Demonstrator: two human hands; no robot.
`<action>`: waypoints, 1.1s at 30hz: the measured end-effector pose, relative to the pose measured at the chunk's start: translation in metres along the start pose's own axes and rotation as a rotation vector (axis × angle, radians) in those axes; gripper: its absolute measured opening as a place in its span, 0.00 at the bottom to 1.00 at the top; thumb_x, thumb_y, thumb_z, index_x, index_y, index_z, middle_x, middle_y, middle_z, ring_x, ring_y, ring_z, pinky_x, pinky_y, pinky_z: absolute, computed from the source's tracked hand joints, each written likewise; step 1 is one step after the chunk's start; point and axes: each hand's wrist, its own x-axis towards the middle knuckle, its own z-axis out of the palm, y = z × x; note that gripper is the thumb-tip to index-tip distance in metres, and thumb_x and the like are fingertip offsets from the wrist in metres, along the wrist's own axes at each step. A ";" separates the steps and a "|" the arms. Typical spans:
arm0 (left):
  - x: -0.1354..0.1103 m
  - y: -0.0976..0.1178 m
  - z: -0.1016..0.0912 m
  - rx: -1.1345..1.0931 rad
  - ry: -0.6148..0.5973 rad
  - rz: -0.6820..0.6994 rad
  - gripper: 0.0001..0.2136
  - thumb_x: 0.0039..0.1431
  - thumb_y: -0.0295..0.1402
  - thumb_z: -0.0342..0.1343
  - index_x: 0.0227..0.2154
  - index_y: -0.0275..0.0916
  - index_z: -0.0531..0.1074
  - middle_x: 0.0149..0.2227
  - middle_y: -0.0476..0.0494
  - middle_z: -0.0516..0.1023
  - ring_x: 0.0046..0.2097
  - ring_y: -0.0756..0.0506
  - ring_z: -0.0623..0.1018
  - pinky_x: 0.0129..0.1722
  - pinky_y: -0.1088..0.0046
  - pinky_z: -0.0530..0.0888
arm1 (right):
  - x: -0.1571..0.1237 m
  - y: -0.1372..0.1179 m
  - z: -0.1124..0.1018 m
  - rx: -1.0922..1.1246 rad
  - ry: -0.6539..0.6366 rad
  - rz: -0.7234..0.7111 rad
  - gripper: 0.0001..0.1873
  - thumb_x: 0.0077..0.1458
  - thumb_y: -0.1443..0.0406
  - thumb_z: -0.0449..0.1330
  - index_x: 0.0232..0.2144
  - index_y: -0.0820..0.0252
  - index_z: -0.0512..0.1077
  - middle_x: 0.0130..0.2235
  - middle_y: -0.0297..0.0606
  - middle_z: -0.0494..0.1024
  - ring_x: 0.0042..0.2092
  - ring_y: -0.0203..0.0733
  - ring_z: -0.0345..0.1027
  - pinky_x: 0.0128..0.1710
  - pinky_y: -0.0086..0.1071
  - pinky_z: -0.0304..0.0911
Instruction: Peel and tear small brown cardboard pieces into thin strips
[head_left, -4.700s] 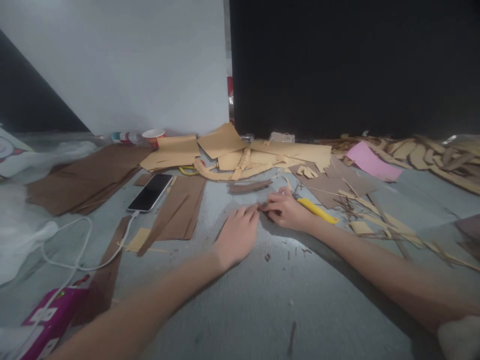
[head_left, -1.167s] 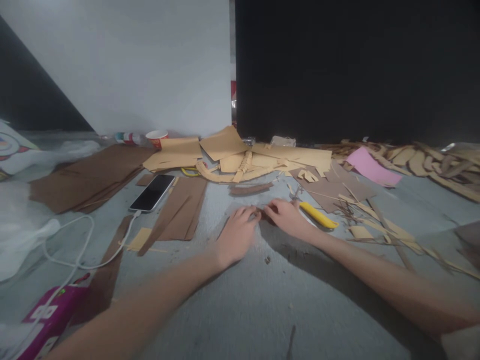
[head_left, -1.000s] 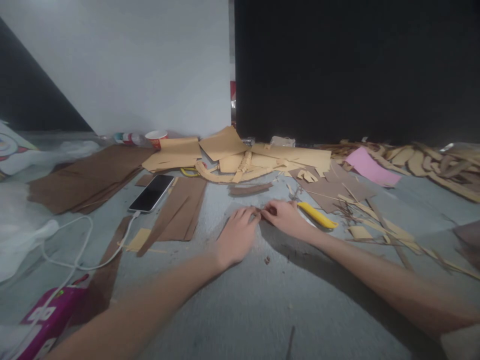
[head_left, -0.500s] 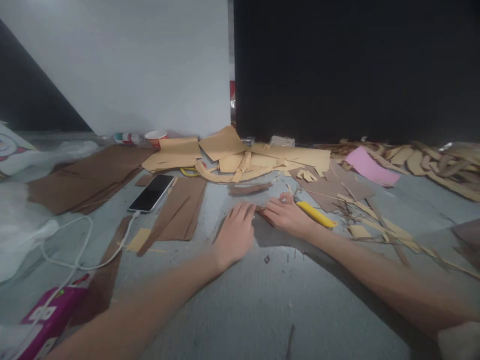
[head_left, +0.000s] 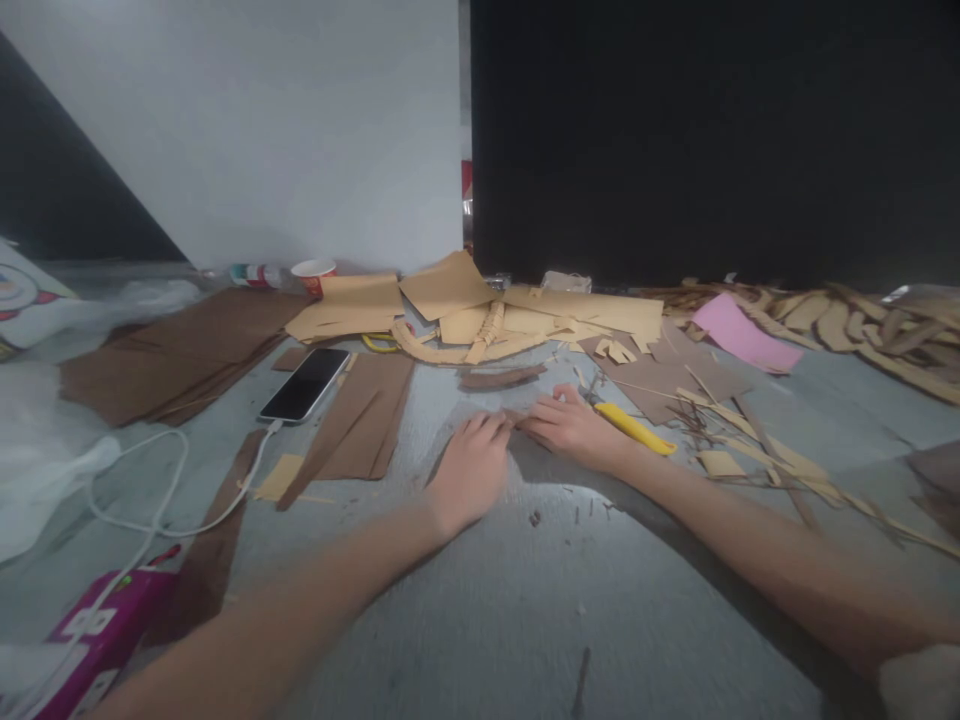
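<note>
Both my hands rest on the grey floor, meeting at a small dark brown cardboard piece. My left hand lies palm down, its fingertips pressed on that piece. My right hand is beside it, fingers curled and pinching the piece's right end. A yellow utility knife lies on the floor just behind my right wrist, untouched. A dark brown strip lies a little farther away from the hands.
A phone with a white cable lies on brown cardboard sheets at left. Tan cardboard pieces, a pink sheet, a paper cup and thin offcuts crowd the back and right. A magenta box sits near left.
The hands have stayed together at the small brown piece with only slight finger shifts; the right fingers opened a little and closed again. Nothing else has moved.
</note>
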 end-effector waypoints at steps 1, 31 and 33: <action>0.000 0.000 0.000 0.009 -0.005 0.005 0.21 0.72 0.21 0.48 0.64 0.31 0.74 0.64 0.33 0.78 0.66 0.36 0.74 0.66 0.55 0.72 | -0.001 0.000 0.002 0.023 0.004 0.018 0.17 0.80 0.68 0.51 0.45 0.60 0.80 0.38 0.40 0.80 0.42 0.45 0.69 0.51 0.43 0.53; 0.003 -0.003 -0.005 0.051 -0.037 0.106 0.20 0.68 0.18 0.47 0.58 0.28 0.76 0.54 0.29 0.79 0.59 0.34 0.74 0.60 0.54 0.76 | 0.021 -0.012 0.017 0.390 -0.093 0.853 0.21 0.73 0.52 0.62 0.30 0.57 0.78 0.33 0.39 0.84 0.38 0.46 0.74 0.44 0.40 0.51; 0.003 -0.003 -0.005 0.061 -0.033 0.107 0.20 0.68 0.18 0.48 0.58 0.27 0.76 0.53 0.29 0.79 0.58 0.34 0.74 0.60 0.55 0.76 | 0.021 -0.012 0.017 0.372 -0.083 0.850 0.22 0.72 0.51 0.62 0.29 0.57 0.77 0.33 0.39 0.84 0.37 0.47 0.74 0.44 0.40 0.51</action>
